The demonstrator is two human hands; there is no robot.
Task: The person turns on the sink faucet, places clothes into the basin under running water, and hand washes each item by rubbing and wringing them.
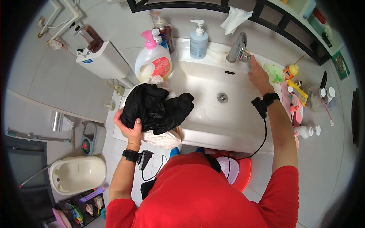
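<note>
Holding blk cloth (152, 108): L hand (130, 127) | tap (238, 48): R hand (259, 76) | rear rim (216, 48): pump btl (199, 45)

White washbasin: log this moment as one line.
left hand: holding crumpled black cloth | right hand: at curved chrome faucet | white ceramic basin: drain visible

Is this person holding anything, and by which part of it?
The left hand holds the black cloth by its near left side; the right hand is at the tap.
</note>
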